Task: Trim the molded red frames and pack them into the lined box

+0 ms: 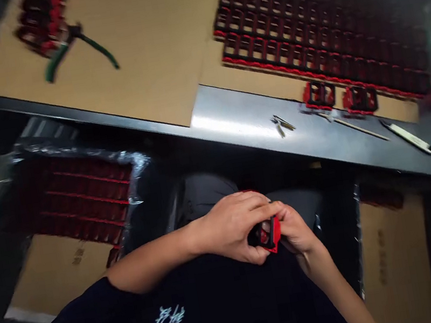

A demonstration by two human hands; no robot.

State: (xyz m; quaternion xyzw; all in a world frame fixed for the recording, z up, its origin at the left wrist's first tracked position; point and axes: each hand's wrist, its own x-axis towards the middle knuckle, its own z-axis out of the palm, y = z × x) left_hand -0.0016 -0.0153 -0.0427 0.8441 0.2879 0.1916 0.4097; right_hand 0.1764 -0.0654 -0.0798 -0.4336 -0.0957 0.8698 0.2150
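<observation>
Off the near edge of the bench (231,108), on the person's side, close two-handed work seems in hand; the next move calls for a steady left grip. The left hand (230,227) clasps, and the right hand (297,229) apparently touches, a red-and-black part (268,235); crowded fingers hide whether the right grip pinches. The part sits between both hands, red face rightward.

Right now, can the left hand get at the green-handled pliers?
Not straight away, it seems: the left hand holds the red-and-black part. Emptied, it probably could with a forward reach; nothing covers the handles of the pliers on the cardboard.
</observation>
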